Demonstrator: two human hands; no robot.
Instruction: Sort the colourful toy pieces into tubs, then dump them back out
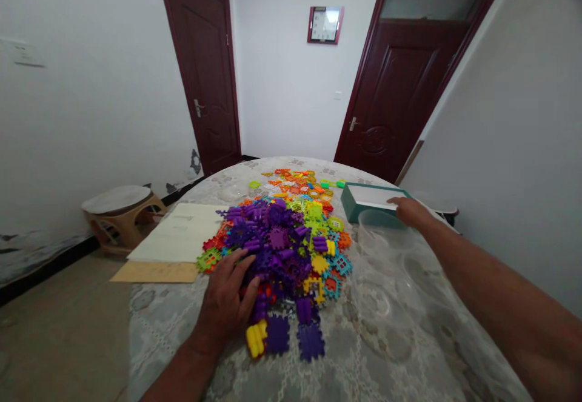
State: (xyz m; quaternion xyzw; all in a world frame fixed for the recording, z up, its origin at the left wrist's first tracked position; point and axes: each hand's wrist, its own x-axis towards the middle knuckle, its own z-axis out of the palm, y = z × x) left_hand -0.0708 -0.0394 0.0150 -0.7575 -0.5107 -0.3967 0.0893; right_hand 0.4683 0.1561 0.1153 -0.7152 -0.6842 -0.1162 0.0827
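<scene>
A large pile of plastic pieces, purple on top with green, yellow, orange and blue ones around, lies mid-table. My left hand rests on the pile's near left edge, fingers apart, with nothing seen held. Near it are a yellow piece and two flat purple squares, one on the left and one on the right. To the right, my right hand reaches over a green box with a white inside, a finger stretched out. Its other fingers are partly hidden. A clear container stands in front of the box.
Pale paper sheets and a tan strip lie at the table's left edge. The round table wears a patterned cloth. A stool stands on the floor at the left.
</scene>
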